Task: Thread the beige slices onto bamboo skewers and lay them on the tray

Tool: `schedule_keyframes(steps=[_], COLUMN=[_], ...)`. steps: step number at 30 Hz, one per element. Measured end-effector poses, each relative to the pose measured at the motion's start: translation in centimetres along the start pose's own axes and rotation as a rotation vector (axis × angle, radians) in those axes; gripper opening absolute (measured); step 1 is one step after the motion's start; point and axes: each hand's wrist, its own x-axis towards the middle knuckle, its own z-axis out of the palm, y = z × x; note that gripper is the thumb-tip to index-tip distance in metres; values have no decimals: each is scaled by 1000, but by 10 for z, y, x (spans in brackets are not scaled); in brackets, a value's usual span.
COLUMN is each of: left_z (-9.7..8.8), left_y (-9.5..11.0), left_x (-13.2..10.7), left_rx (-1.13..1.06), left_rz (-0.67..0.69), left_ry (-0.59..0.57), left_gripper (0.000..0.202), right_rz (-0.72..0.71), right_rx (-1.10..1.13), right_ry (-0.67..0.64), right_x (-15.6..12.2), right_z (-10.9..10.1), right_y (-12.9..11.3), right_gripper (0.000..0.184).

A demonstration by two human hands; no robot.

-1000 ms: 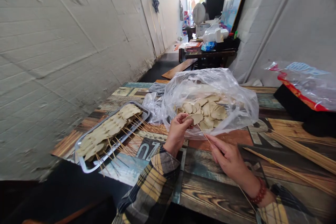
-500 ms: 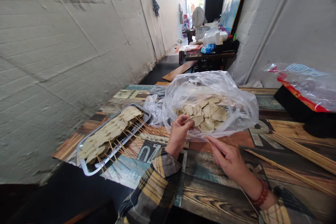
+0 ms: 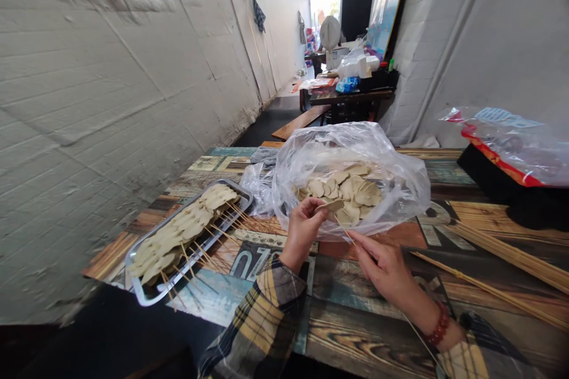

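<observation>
My left hand [image 3: 302, 226] pinches a pale flat food slice [image 3: 332, 205] at the mouth of a clear plastic bag [image 3: 391, 166] full of such slices. My right hand [image 3: 383, 267] grips a thin bamboo skewer [image 3: 345, 232] whose tip points up at that slice. Both hands sit close together just in front of the bag, over the patterned wooden table [image 3: 355, 320].
A metal tray [image 3: 146, 296] with several finished skewers lies at the left, near the white brick wall. Loose bamboo skewers [image 3: 507, 251] lie at the right. A red and clear bag [image 3: 515, 142] rests on a dark object at far right. Another cluttered table [image 3: 351, 95] stands farther back.
The slice in my left hand has tilted onto the skewer tip; both hands stay in about the same place while the view shifted slightly.
</observation>
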Motion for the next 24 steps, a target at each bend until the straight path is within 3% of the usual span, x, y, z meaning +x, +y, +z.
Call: schedule_keyframes(steps=[14,24], left_z=[1,-2], left_y=[-1,-4], left_x=[-1,0], left_rx=[114,-44], left_rz=[74,-73], left_ry=[-69,-71], left_gripper=[13,20], right_rz=[33,-37], right_rx=[-41,-49], right_ry=[-1,28], right_x=[4,4], right_z=[-1,-3], right_y=[-3,-4], right_gripper=[40,38])
